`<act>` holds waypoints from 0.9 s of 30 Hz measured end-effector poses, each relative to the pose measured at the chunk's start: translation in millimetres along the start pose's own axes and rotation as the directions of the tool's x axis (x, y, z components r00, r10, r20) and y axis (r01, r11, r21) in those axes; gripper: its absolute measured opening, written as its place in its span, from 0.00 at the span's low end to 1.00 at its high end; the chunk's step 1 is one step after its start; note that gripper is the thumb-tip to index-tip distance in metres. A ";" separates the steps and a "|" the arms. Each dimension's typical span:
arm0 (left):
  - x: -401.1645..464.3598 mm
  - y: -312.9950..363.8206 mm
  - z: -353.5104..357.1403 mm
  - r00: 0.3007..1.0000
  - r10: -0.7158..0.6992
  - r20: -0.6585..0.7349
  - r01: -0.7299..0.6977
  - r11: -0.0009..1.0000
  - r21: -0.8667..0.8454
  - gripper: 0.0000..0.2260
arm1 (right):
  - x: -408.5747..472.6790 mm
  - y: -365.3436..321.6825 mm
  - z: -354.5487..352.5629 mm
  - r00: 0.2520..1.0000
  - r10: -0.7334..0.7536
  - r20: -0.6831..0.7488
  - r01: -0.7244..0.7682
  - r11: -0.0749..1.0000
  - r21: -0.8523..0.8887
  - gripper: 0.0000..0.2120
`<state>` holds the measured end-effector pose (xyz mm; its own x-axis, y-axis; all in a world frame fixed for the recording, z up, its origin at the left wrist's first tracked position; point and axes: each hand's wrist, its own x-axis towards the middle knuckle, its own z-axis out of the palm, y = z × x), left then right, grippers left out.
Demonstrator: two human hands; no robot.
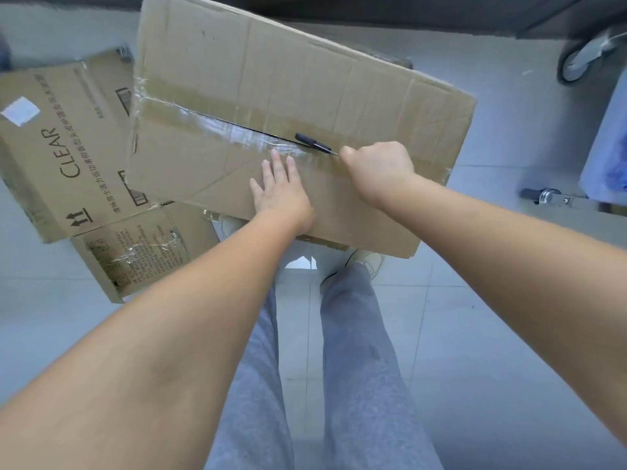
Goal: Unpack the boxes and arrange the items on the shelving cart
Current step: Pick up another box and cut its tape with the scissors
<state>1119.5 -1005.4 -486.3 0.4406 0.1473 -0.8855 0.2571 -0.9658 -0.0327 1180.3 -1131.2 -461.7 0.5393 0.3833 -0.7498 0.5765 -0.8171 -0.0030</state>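
cutter (314, 144): blade end hidden by right hand (378, 167) | cart wheel (576, 59): blurred

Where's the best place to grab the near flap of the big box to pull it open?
Probably the flap's cut edge along the taped seam, left of the black tool. There the big box shows a dark slit, so fingers could hook under from above. Right of the tool, the tape looks uncut.

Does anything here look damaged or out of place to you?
Mostly no. The big cardboard box has its tape seam slit partway, but that is deliberate: the right hand grips a dark tool on the seam while the left hand presses the lid flat. The CLEAR box lies flattened on the floor beside it.
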 end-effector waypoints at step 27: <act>-48.2 179.9 86.1 0.967 0.253 0.039 -0.251 0.908 0.336 0.37 | -109.4 131.0 114.6 0.987 0.150 -0.059 -0.140 0.980 0.140 0.14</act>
<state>1070.5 -1204.6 -489.4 0.4579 -0.1105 -0.8821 -0.1665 -0.9854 0.0370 1126.4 -1329.5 -455.8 0.6546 0.2813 -0.7017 0.4034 -0.9150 0.0095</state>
